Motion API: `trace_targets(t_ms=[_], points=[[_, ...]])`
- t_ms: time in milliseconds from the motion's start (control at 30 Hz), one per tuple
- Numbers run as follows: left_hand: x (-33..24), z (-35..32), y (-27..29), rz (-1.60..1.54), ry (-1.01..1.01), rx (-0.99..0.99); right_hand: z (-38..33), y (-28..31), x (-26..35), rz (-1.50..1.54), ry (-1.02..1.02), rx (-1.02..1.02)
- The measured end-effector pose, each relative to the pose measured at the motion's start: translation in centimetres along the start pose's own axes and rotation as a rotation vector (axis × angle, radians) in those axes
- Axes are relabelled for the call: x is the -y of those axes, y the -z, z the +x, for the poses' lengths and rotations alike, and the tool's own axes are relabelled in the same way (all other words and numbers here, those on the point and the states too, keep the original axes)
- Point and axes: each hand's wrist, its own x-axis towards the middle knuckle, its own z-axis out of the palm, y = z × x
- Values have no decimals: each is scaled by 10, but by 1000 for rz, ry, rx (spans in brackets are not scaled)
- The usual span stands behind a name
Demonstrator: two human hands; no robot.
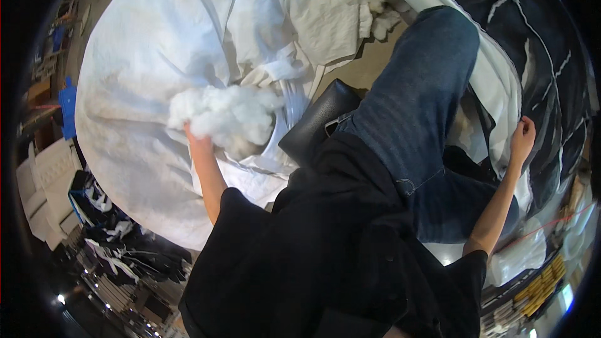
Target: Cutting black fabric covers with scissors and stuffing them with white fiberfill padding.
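A fluffy clump of white fiber stuffing (228, 112) lies over the gathered opening of a large white fabric bag (144, 75). My left hand (197, 138) grips the clump at its left side, with most of the fingers buried in the fill. At the right, my right hand (523, 141) is closed at the edge of a white-lined fabric cover (501, 81), where the white side meets a black side with pale streaks (538, 44). The fingertips of that hand curl in, and the seam lies right beside them.
Between the bag and my jeans-clad leg (419, 69) sits a black leather-like block (322, 116). More stuffing (382, 19) pokes out at the top. Cream upholstered pieces (50, 188) and a bin of dark scraps (94, 197) stand at the left. Yellow stacked items (544, 285) are at lower right.
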Motion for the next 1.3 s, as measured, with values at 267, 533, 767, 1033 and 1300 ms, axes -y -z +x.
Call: trace_targets(t_ms=[267,533,767,1033,1300], points=[[-174,0,-76,262,-40,-10,-7,25,72,340,-10,-1],[-218,-44,-12,577,-34,-149,-29,25,160,641,61,115],[-242,-78,-1,794,-68,-129,-119,-53,416,1246,379,732],[-268,22,-102,912,-431,90,-149,-89,446,1604,-146,996],[-262,16,-125,1364,55,454,15,26,295,1283,229,-18]])
